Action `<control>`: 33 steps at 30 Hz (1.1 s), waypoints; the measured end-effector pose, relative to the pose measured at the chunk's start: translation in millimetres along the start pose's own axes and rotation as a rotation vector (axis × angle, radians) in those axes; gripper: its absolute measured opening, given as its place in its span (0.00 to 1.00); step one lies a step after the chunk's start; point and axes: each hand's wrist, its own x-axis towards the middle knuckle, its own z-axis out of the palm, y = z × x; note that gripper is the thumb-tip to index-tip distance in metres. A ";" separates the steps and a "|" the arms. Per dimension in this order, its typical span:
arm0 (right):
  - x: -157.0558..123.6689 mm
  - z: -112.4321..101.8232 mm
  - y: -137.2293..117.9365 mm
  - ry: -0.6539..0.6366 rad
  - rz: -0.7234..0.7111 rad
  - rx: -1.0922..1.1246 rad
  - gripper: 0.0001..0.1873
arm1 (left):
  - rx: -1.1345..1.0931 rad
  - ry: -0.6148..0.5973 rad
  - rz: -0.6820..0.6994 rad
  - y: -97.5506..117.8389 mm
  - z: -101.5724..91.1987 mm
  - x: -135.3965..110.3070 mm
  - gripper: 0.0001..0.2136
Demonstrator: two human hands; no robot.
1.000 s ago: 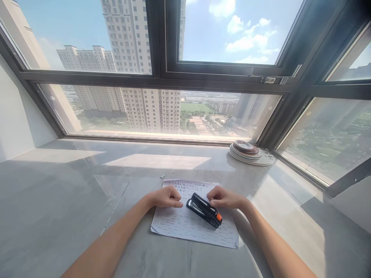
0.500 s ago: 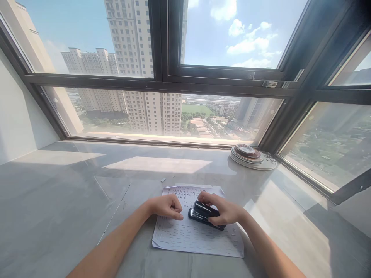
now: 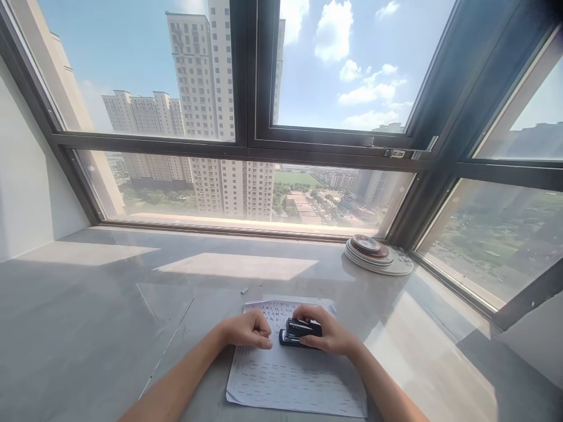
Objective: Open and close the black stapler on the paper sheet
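Observation:
A black stapler rests on a stack of paper sheets, its nose pointing left. My right hand grips it, thumb on the near side and fingers over the far side. Covered by that hand is the stapler's rear end. My left hand is curled into a fist over the left part of the sheets, just left of the stapler and apart from it. Whether anything sits inside the fist is hidden. The top sheet bears handwriting at its far end and rows of short dashes lower down.
The sheets lie on a grey glossy sill below a dark window frame. Round flat discs or plates are piled at the far right corner. A small whitish piece lies beyond the paper.
The stapler in my right hand has turned from slanting to nearly level and shifted slightly left. My left fist keeps its shape. The whole view has tilted upward.

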 end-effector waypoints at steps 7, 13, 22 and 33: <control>2.2 -4.5 5.0 -0.045 0.098 0.104 0.28 | -0.051 0.032 0.013 -2.3 -1.0 -1.4 0.32; 5.5 -4.8 14.1 -0.056 0.048 0.133 0.29 | -0.045 0.087 0.007 -5.2 -0.6 -2.4 0.33; 3.5 -7.7 17.0 -0.104 0.062 0.143 0.30 | -0.020 0.292 0.062 -11.0 -4.6 -1.0 0.31; 1.5 -16.7 20.3 -0.184 0.044 0.327 0.33 | 0.033 0.488 0.009 -13.9 -8.8 3.7 0.28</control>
